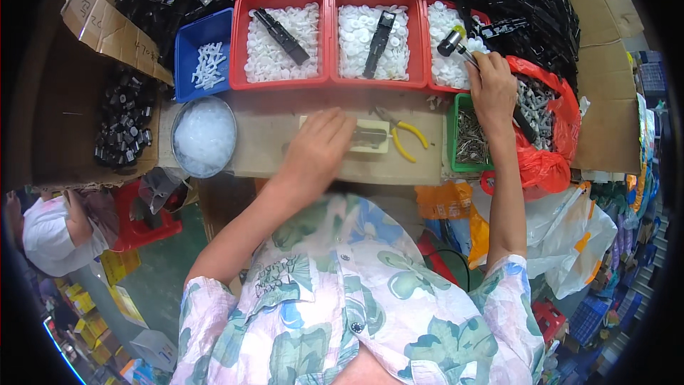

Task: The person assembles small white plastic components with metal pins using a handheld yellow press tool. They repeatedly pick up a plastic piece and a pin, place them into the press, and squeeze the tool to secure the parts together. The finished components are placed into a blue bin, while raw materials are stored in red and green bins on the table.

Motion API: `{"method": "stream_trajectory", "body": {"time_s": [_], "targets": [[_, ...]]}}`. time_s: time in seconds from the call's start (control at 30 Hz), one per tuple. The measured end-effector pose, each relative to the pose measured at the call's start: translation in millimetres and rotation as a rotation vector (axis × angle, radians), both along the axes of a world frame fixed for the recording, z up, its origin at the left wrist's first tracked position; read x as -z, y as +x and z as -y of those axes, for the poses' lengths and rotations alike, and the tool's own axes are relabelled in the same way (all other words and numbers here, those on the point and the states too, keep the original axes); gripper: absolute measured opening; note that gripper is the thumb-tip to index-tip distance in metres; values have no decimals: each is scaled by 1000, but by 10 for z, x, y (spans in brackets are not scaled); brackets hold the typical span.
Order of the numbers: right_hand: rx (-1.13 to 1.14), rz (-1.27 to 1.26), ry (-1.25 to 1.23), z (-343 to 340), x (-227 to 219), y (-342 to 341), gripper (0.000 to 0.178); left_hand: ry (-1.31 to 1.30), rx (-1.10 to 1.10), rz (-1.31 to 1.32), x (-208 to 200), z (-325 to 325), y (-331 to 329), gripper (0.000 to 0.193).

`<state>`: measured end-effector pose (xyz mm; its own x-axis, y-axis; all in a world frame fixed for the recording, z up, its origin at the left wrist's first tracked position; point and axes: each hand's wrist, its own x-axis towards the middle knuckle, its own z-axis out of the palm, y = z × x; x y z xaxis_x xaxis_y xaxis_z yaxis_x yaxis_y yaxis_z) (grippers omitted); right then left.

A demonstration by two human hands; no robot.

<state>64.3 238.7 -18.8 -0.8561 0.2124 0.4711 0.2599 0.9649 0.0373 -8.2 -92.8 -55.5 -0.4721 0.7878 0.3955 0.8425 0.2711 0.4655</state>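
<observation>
My right hand [493, 89] is closed around the handle of a small hammer [450, 42] with a dark and yellow-green head. It is raised over the right red bin of white parts. My left hand [319, 144] rests at the left end of a cream block [379, 144] on the worktable, its fingers bent together. What lies under those fingers is hidden. A dark strip shows in the middle of the block. Just right of the block lie pliers [408, 138] with yellow handles.
Red bins [330, 43] of small white discs stand behind, two with black parts on top. A blue bin [183, 64], a metal bowl [204, 137] and a box of black pieces [122, 125] are left. A green tray [456, 132] and red bag [566, 125] sit right.
</observation>
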Motion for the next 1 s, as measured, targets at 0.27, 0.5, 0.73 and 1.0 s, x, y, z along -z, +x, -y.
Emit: {"method": "stream_trajectory", "body": {"time_s": [0.27,0.5,0.73,1.0], "targets": [[-274,284,-446,945,-187,518,26,246,-85,576,-427,84,-28,40],[-305,426,-398,1171,40,371,19,313,-100,819,-335,141,36,33],[-232,286,-392,1112,53,420,13,285,-87,954,-350,165,89,42],[-402,152,-809,1283,-190,552,32,173,-52,845,-314,48,152,47]]}}
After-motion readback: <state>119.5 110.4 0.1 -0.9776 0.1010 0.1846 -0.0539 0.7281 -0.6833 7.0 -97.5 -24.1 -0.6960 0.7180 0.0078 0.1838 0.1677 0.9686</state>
